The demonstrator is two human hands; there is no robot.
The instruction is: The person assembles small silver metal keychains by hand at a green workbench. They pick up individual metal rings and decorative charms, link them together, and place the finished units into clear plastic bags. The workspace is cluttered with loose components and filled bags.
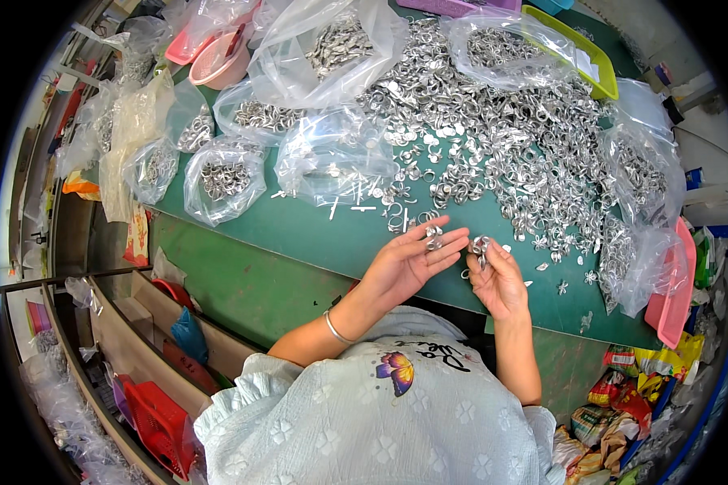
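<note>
Presumably, piece-by-piece handling is the current step at the green table (pixel 291 218); the next move calls for a steady fingertip pinch. A loose metal pile (pixel 534 137) spans upper centre to right of frame, beyond both hands. Near centre, the left hand (pixel 400 271), fingers extended, bears small metal pieces (pixel 433 238); the right hand (pixel 500 283), just beside, pinches a metal cluster (pixel 480 246).

You wear a pale blue, flower-textured garment (pixel 332 412): ruffled sleeve (pixel 239 396), butterfly print (pixel 396 373), dark lettering (pixel 453 362); silver-coloured bangle (pixel 334 330) at left wrist (pixel 344 320).
</note>
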